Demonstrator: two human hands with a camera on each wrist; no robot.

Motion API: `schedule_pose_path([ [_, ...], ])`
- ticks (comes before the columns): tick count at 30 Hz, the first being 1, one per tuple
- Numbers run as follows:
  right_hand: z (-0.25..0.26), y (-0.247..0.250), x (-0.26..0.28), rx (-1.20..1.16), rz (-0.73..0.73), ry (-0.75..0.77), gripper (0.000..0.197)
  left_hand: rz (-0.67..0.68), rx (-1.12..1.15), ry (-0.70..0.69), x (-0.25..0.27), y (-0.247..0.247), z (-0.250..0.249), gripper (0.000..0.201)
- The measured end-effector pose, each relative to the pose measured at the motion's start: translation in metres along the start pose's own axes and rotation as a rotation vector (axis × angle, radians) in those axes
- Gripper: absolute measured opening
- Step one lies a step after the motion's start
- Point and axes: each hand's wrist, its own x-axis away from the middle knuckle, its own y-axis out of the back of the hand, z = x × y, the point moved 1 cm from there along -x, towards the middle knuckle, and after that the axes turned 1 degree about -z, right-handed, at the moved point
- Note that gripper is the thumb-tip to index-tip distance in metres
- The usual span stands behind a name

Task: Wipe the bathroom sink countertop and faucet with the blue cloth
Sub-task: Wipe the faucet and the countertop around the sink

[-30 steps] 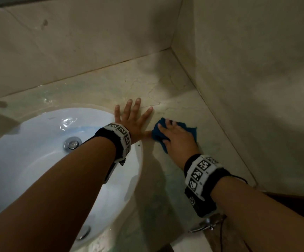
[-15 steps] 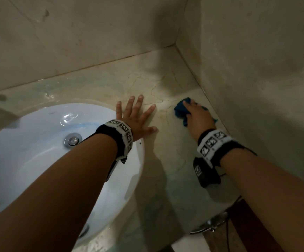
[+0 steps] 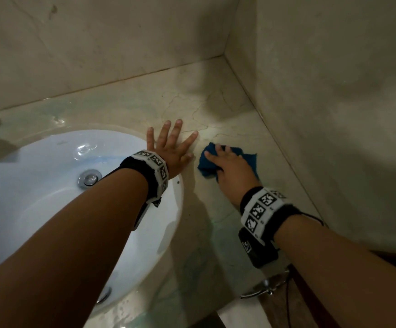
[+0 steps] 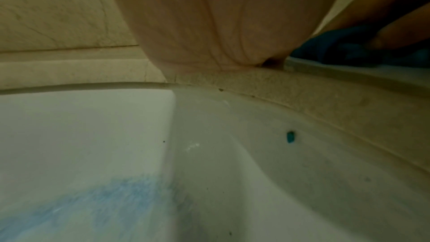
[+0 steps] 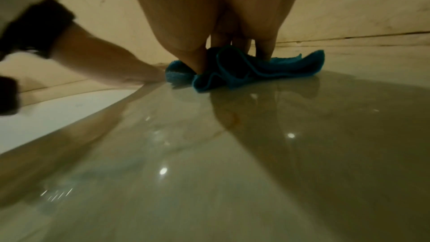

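My right hand [image 3: 230, 166] grips the bunched blue cloth [image 3: 205, 165] and presses it onto the beige marble countertop [image 3: 215, 107], just right of my left hand. In the right wrist view the thumb and fingers [image 5: 265, 47] pin the cloth [image 5: 279, 69] to the glossy stone. My left hand [image 3: 171, 143] lies flat on the counter with fingers spread, at the right rim of the white sink [image 3: 38, 209]. The left wrist view shows the palm [image 4: 221, 16] on the sink's rim and the cloth [image 4: 349, 43] beyond it. No faucet is in view.
Marble walls meet in a corner at the back right [image 3: 225, 55], with the side wall close to the right of the cloth. The sink has a chrome drain [image 3: 88, 179]. A chrome fitting [image 3: 266, 286] sticks out below the counter's front edge.
My right hand slid the cloth away toward the right wall, then back to just beside my left hand. My left hand has stayed flat in place.
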Motion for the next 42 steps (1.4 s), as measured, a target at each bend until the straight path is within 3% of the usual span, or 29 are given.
schedule_pose_path([
  [7, 0.012, -0.014, 0.035, 0.076, 0.096, 0.070, 0.058, -0.008, 0.002, 0.007, 0.001, 0.000, -0.001, 0.054],
  [12, 0.017, -0.022, 0.056, 0.067, 0.115, 0.122, 0.057, 0.055, -0.052, 0.045, 0.003, 0.006, -0.009, 0.055],
  [15, 0.009, -0.025, 0.066, -0.054, 0.109, 0.162, 0.053, 0.055, -0.095, 0.019, 0.014, 0.007, -0.019, 0.057],
  [17, 0.002, -0.023, 0.073, -0.267, 0.054, 0.155, 0.051, 0.023, -0.089, -0.064, 0.028, 0.002, -0.027, 0.057],
  [20, -0.009, -0.005, 0.085, -0.495, -0.190, 0.133, 0.044, 0.027, -0.079, -0.138, 0.048, -0.014, -0.038, 0.059],
  [23, -0.033, 0.011, 0.081, -0.535, -0.400, 0.097, 0.043, 0.053, -0.053, -0.117, 0.056, -0.026, -0.043, 0.063],
  [25, -0.053, 0.016, 0.069, -0.523, -0.434, 0.027, 0.043, 0.058, -0.041, -0.106, 0.055, -0.027, -0.043, 0.064],
  [32, -0.105, 0.001, 0.036, -0.263, -0.254, -0.150, 0.050, 0.063, -0.021, -0.099, 0.052, -0.029, -0.043, 0.064],
  [42, -0.061, -0.028, 0.075, -0.081, -0.137, -0.104, 0.055, 0.059, 0.032, -0.097, 0.051, -0.028, -0.043, 0.063],
])
